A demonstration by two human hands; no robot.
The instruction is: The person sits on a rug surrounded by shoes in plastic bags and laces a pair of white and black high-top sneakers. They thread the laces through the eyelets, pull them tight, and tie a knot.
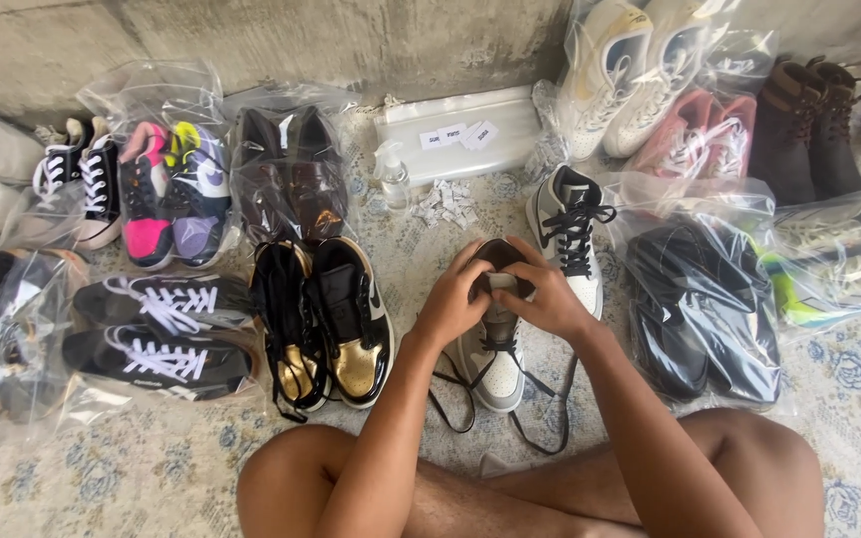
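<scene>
Black-and-gold glossy high-top pair (326, 324), black sneakers with white laces (156, 334), pink and purple trainers in a clear bag (166, 194), dark brown shoes, perhaps leather, bagged (289, 179), small clear pump bottle (393, 177), brown boots (811, 125), patterned pale carpet (132, 468)
</scene>
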